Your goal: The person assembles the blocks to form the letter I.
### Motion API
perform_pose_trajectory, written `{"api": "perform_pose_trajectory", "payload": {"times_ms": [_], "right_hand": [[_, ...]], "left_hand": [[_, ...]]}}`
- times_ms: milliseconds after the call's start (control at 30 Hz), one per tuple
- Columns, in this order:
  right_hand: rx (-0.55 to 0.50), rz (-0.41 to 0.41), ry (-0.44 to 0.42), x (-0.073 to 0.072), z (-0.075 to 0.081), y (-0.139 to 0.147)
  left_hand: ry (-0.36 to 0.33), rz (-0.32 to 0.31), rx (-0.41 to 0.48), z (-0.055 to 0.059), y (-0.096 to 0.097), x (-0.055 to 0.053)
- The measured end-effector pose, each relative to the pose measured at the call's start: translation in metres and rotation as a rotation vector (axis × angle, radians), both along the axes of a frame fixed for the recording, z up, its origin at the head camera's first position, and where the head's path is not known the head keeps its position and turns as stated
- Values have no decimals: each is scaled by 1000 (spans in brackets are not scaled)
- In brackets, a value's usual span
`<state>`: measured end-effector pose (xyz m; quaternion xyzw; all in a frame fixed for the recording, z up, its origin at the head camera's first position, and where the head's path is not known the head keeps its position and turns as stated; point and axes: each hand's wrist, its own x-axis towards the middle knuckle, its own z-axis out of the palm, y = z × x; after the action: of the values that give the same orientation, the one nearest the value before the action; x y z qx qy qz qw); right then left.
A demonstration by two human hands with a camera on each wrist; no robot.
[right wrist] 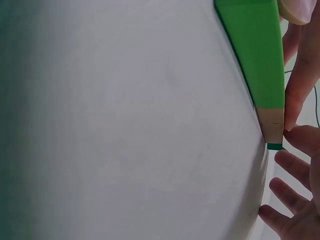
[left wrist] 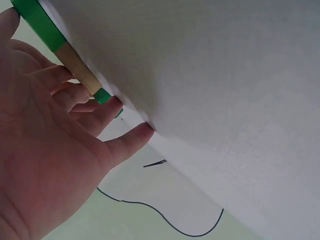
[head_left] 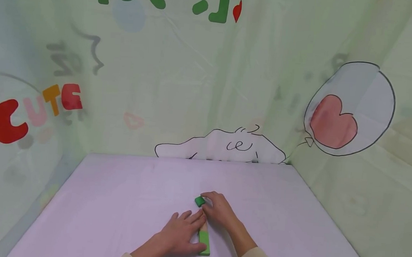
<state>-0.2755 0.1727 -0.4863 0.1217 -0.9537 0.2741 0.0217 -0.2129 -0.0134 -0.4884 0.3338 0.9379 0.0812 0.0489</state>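
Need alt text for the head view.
Two hands work over small blocks on a pale lilac tabletop: the left hand touches a light green block and a bare-wood piece, while the right hand has its fingers at a small dark green block. Behind is a pale backdrop printed with a heart balloon and "CUTE".

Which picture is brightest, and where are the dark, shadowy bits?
Head view: brightest, with a soft shadow by the right hand; left wrist view: dimmer, the tabletop shaded grey; right wrist view: dim too, darkest and green-tinted along the left edge.
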Motion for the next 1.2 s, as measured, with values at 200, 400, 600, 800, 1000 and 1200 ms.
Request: {"api": "perform_pose_trajectory", "payload": {"times_ms": [200,400,600,800,1000,1200], "right_hand": [[-9,18,-15,-3,-1,0],[-26,62,-6,-10,1,-1],[-51,121,-16,-12,0,-3],[-31,80,-22,-13,0,-4],[-7,41,7,-14,-2,-2],[19,17,16,-17,-3,-4]], "left_hand": [[26,-5,-11,0,1,1],[30,1,-20,0,1,-2],[-10,-11,-4,-2,0,-2],[-20,-14,2,2,0,0],[-4,1,-4,2,1,2],[24,2,-13,-1,1,0]]}}
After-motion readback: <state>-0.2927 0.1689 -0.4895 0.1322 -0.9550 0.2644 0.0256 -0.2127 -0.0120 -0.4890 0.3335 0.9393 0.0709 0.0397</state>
